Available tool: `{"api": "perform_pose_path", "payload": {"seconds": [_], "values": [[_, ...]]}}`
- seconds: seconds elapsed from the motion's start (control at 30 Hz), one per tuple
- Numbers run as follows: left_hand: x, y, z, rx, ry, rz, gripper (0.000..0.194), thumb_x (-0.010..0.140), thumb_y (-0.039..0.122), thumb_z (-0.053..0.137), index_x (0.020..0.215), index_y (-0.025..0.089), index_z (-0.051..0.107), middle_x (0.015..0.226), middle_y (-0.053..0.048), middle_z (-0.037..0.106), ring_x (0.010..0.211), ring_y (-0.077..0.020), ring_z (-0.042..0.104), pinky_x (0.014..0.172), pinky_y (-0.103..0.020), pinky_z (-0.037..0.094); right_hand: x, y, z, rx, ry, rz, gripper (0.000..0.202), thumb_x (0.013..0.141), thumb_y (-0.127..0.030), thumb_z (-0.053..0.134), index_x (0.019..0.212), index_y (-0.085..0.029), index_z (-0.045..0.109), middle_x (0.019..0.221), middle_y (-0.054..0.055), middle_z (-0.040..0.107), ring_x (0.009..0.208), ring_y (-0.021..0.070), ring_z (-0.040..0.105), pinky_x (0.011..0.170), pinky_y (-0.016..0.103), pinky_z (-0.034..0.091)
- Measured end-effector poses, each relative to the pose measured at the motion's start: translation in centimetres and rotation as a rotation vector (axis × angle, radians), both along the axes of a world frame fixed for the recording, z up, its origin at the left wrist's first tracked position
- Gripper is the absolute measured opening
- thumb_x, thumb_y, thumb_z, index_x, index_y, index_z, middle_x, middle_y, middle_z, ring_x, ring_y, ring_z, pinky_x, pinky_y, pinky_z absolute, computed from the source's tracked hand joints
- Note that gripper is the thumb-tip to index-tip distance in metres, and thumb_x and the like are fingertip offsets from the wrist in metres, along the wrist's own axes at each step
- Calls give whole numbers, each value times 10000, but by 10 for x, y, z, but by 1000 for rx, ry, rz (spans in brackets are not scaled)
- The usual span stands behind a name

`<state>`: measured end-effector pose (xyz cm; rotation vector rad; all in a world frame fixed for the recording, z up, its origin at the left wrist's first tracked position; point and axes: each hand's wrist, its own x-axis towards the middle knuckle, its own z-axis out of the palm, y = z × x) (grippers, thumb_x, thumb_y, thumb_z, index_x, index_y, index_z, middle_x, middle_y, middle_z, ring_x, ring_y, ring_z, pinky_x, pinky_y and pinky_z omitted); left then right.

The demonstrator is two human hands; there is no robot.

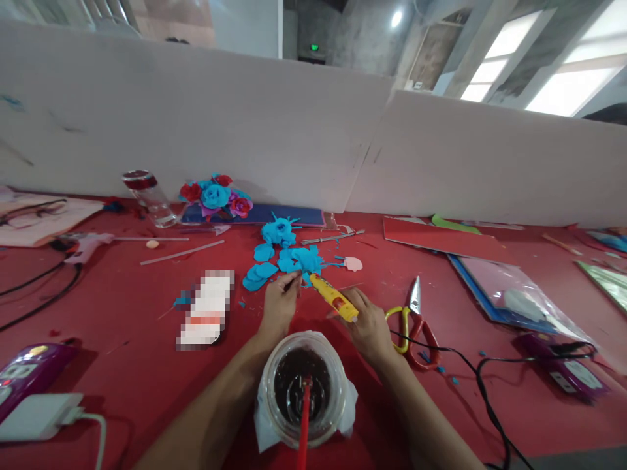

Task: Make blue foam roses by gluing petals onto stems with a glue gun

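My right hand [369, 326] is closed around a yellow glue gun [336, 299] with a printed pattern; its tip points up and left. My left hand [281, 305] is pinched just left of that tip, on something too small to make out. Directly beyond both hands lie bright blue flower pieces [304, 260], with loose blue petals [259, 275] beside them on the left. Farther back sits a blue flower [278, 231]. A pale pink petal-shaped piece [353, 264] lies to the right. Between my forearms stands a clear cup [337, 418] with dark contents and a red straw [304, 424].
Scissors [415, 297] lie right of my right hand, near a black cord [470, 365]. A phone-like blurred object [208, 307] is at left. A flower bunch [215, 196], a glass bottle [157, 205] and a pink glue gun [91, 247] are farther back. White panels [196, 117] border the red table.
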<state>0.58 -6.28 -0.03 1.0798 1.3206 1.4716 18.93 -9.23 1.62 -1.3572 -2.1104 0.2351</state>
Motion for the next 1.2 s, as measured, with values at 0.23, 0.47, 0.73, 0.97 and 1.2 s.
{"api": "perform_pose_path", "payload": {"seconds": [0.23,0.47,0.73,0.97,1.2], "values": [[-2,-3,3,40,178,24,168,788,285,615,790,169,737,555,7,559,545,-129,464,555,-233,332,-2,-1,2,35,131,48,120,912,-316,518,898,-210,572,853,47,644,737,183,628,631,256,443],[1,-7,4,119,168,34,135,766,198,657,847,205,766,652,-25,627,652,-162,536,670,-245,394,-4,-2,2,3,140,55,144,913,-347,524,908,-214,580,847,41,634,718,182,615,626,260,435],[-1,-6,0,201,201,81,162,780,223,658,907,217,759,850,-58,716,768,-187,623,761,-277,461,-3,-2,1,9,102,22,160,916,-357,527,913,-206,583,852,51,642,729,189,621,617,261,427],[-2,-3,-9,238,388,85,267,867,314,536,970,157,726,901,-88,729,781,-189,655,743,-308,509,-2,-1,0,16,113,2,188,931,-376,484,914,-216,580,868,55,651,766,196,637,626,268,431],[-1,-2,-9,199,406,96,263,856,292,532,964,156,730,857,-84,730,740,-184,650,715,-307,507,-3,-2,1,21,132,11,196,928,-383,479,888,-215,571,843,52,645,736,190,623,629,267,434]]}}
